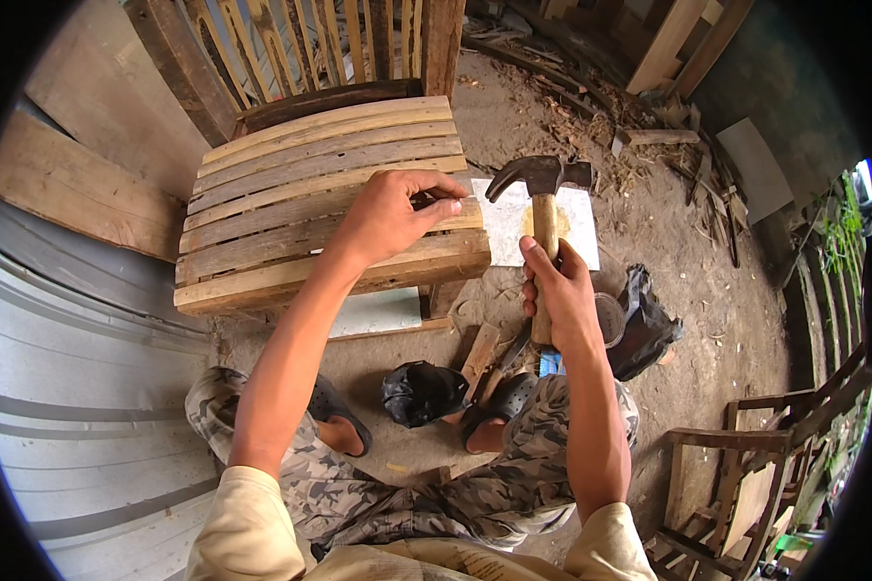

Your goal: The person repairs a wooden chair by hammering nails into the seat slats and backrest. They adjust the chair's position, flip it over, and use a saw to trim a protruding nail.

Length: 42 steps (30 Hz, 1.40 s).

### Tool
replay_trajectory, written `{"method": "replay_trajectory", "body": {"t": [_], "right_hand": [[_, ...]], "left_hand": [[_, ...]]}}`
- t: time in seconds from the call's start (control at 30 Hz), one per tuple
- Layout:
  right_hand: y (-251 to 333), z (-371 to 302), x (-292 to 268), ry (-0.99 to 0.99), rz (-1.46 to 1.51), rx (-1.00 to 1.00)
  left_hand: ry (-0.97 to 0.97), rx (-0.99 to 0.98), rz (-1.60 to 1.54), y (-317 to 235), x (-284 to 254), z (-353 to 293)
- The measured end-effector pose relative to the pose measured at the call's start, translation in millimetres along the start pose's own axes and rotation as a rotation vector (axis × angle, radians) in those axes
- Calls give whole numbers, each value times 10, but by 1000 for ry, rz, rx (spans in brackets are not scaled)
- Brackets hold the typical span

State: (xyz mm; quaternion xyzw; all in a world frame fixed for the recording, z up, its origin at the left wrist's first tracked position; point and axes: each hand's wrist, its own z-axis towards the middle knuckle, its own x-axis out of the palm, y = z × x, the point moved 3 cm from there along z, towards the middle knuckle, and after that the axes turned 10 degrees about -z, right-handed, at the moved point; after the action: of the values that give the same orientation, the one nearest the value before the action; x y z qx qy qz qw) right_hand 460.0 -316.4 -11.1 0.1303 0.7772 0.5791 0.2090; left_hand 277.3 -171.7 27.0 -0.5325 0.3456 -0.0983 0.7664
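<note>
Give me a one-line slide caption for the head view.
Right hand grips a claw hammer; left hand curls over the slatted wooden seat.

A bench seat (329, 158) is set left of centre, backed on its far side by a backrest (383, 44); the left hand (397, 213) is placed over the seat's near right end; a hammer (545, 218) is held to its right in the right hand (560, 290); a bag (422, 392) is seen between the feet, another (647, 324) farther right; panels (87, 363) are ranged at left, a chair frame (731, 441) at near right.
</note>
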Motion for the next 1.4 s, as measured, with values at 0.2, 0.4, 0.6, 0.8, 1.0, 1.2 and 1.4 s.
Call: {"method": "replay_trajectory", "body": {"t": [0.2,0.4,0.6,0.8,1.0,1.2,1.4], "right_hand": [[22,-22,-11,7,-5,-55],[14,-13,-5,-24,-23,-60],[-89,153,90,-39,-104,-132],[-10,461,337,72,118,-235],[-1,540,444,87,147,-227],[-68,583,466,141,333,-220],[-78,603,504,202,372,-171]], "left_hand": [[-19,55,9,-12,7,30],[-19,35,-1,-34,10,17],[-33,46,-53,16,6,-8],[-34,28,-84,18,29,-16],[-57,132,-50,-11,35,-32],[-82,96,-26,-37,69,-33],[-72,84,-64,-68,89,-43]]}}
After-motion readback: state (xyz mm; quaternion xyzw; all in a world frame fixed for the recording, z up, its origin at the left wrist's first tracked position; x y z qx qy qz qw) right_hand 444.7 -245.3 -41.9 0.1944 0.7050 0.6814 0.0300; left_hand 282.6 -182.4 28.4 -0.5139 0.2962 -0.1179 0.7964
